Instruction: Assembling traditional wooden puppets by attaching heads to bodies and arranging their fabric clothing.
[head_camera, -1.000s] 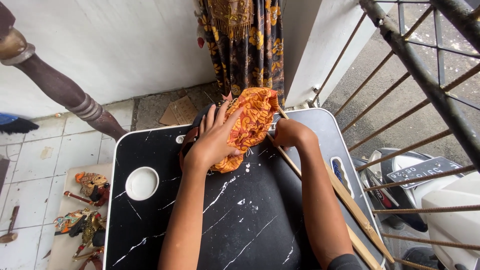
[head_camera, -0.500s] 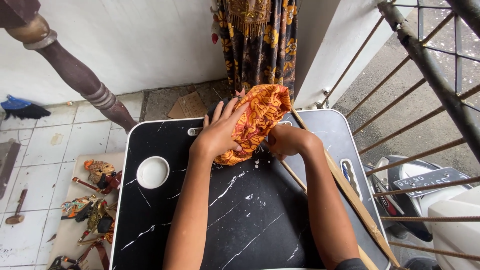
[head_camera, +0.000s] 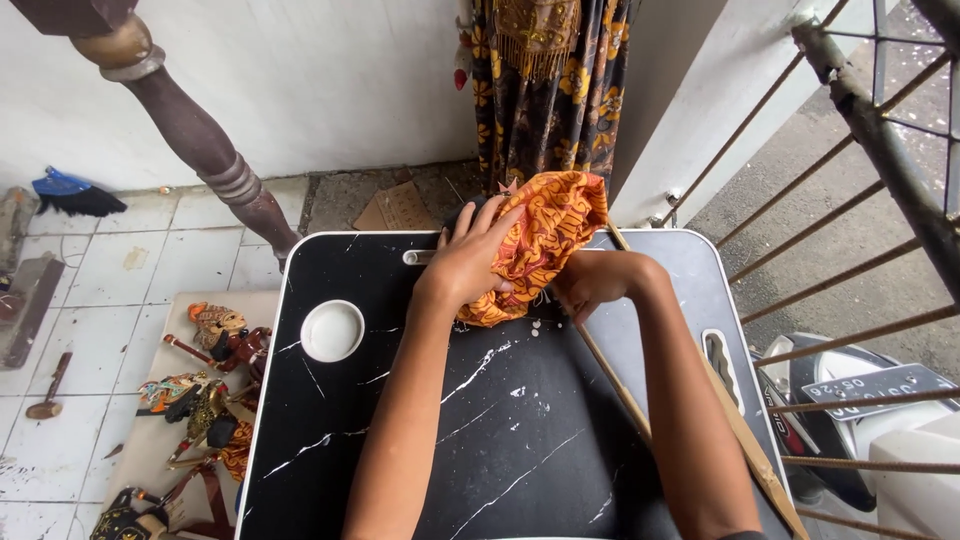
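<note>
Head view: left hand (head_camera: 470, 262) spread on orange cloth (head_camera: 545, 235), right hand (head_camera: 590, 285) pinching it, puppets (head_camera: 205, 375) beside table (head_camera: 500, 440)

My two arms are bare from the wrist up to where the picture ends. I wear no watch, no bracelet and no glove. On my left hand (head_camera: 470, 262) and my right hand (head_camera: 590, 283) I see no ring. Near my right elbow, at the bottom edge, a small piece of dark sleeve (head_camera: 742, 535) shows.
</note>
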